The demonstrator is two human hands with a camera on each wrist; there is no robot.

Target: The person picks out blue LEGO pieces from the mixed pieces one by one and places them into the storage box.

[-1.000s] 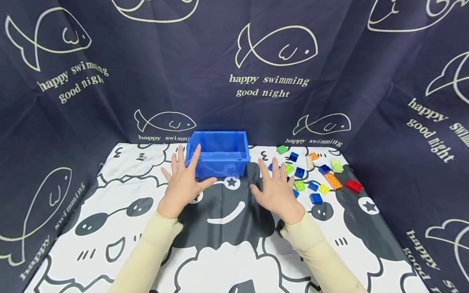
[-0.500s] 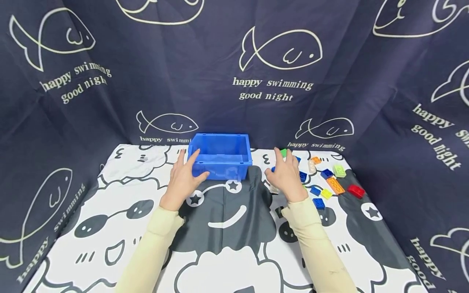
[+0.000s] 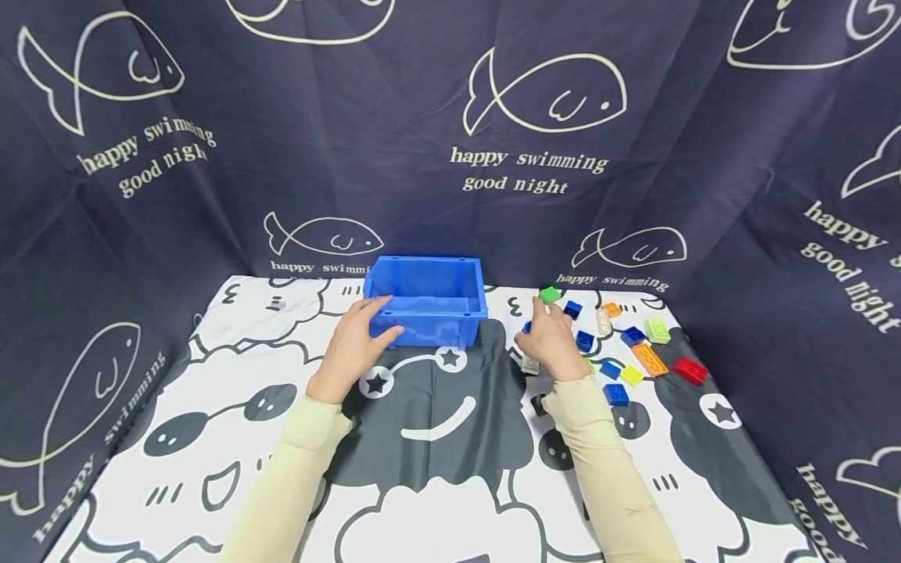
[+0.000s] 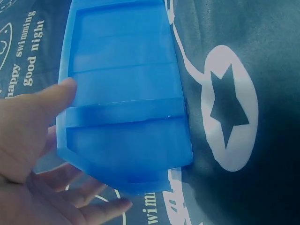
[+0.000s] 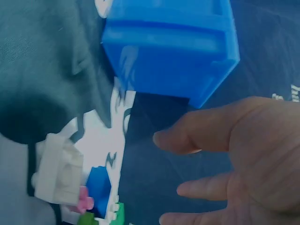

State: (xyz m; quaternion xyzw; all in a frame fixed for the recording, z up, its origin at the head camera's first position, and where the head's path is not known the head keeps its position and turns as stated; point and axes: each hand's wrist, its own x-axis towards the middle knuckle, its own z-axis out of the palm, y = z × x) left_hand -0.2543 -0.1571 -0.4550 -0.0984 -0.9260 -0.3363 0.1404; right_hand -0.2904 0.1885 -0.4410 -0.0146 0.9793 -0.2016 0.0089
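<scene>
My left hand is at the left front corner of a blue plastic bin, its thumb before the front wall and fingers along the side. In the left wrist view the thumb overlaps the edge of the bin, and the other fingers stretch out past its side. My right hand hovers over toy building bricks right of the bin, thumb and fingers apart with nothing between them. Near it lie a green brick and a white brick. The right wrist view also shows a blue brick and pink brick.
Further right lie a red brick, an orange brick, a yellow brick, a pale green brick and several blue ones. A cartoon-printed cloth covers the table. Dark fish-print curtains enclose the back and sides.
My left hand has lowered to the bin's left side, its spread fingers drawing closer together. The right hand has moved forward over the bricks, its fingers less spread. The view has shifted slightly.
</scene>
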